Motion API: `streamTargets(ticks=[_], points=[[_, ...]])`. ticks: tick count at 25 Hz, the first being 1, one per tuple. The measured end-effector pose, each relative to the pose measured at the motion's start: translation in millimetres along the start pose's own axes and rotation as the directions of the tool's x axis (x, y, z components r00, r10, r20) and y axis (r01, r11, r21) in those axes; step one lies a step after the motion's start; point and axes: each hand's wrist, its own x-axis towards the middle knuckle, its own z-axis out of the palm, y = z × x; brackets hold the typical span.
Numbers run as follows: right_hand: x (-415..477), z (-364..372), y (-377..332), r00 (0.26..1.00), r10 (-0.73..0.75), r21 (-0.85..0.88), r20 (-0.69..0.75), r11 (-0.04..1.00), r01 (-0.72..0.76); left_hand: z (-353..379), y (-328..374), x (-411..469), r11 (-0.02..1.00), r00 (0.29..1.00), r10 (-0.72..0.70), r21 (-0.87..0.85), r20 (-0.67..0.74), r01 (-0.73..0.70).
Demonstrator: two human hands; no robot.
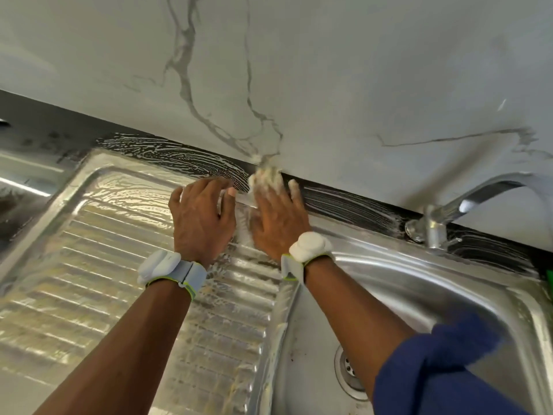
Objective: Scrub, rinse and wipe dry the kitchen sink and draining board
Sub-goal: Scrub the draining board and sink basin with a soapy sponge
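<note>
The steel draining board lies at left, ribbed and wet with soapy film. The sink bowl is at right, with its drain low in the middle. My right hand presses a foamy pale sponge against the dark strip where the sink's back rim meets the wall; the fingers are coated in suds. Beside it, my left hand rests flat on the top of the draining board with its fingers spread, holding nothing. Soap streaks run along the dark strip.
A chrome tap rises at the back right of the bowl. The marble-patterned wall stands directly behind the sink. A dark worktop continues left. A green object peeks in at the right edge.
</note>
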Motion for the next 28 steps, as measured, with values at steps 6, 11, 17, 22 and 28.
streamTargets(ticks=[6, 11, 17, 22, 28], points=[[-100, 1, 33, 0.887, 0.445, 0.148, -0.126, 0.892, -0.427, 13, 34, -21, 0.993, 0.999, 0.018, -0.116, 0.044, -0.013], [-162, -6, 38, 0.998, -0.050, 0.035, -0.043, 0.998, 0.051, 23, 97, -24, 0.969, 0.986, 0.150, -0.207, 0.072, -0.133], [-202, -17, 104, 0.826, 0.556, -0.243, -0.097, 0.791, -0.561, 47, 121, -49, 0.947, 0.927, 0.322, -0.059, 0.193, -0.317], [-187, -11, 91, 0.998, 0.067, -0.151, 0.005, 0.986, -0.066, 65, 148, -73, 0.930, 0.896, 0.366, -0.056, 0.251, -0.364], [-222, -19, 154, 0.998, -0.063, -0.247, -0.005, 0.967, 0.060, 73, 167, -77, 0.891, 0.849, 0.446, -0.054, 0.283, -0.450]])
